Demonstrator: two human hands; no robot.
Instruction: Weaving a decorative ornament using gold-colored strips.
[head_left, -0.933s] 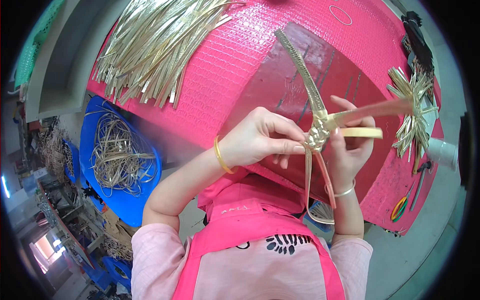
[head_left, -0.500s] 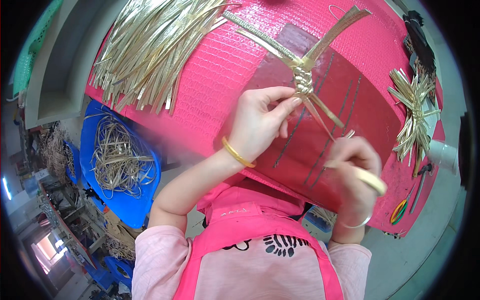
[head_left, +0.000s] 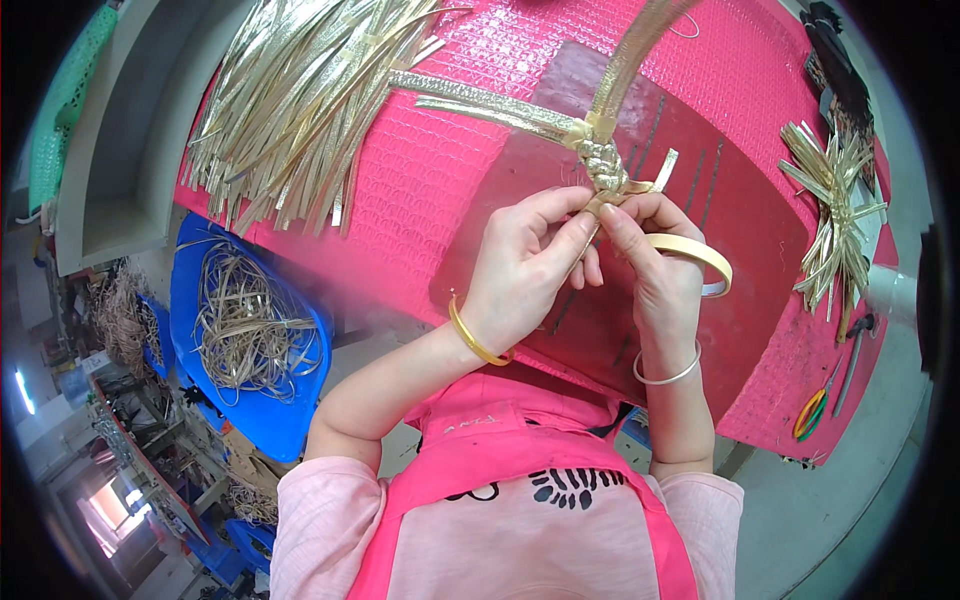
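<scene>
My left hand (head_left: 525,265) and right hand (head_left: 655,265) meet a little right of the frame's centre, and the fingers (head_left: 570,235) of both are closed in a pinch on the lower end of a braided gold knot (head_left: 605,170). The fingertips of the two hands touch each other there. From the knot, flat gold strips (head_left: 480,105) fan out toward the upper left, and one broader strip runs up to the top edge. A pale loop of band (head_left: 700,258) curls out just beside my right hand. A gold bangle (head_left: 470,338) sits on my left wrist and a silver one (head_left: 668,376) on my right. Under my hands lies a dark red mat (head_left: 760,230) on the pink worktop (head_left: 400,190). A big heap of loose gold strips (head_left: 300,90) covers the upper left of the worktop, and a finished bundle of strips (head_left: 835,215) lies at the right. A blue tub (head_left: 290,420) with tangled strips stands at the lower left, off the worktop.
</scene>
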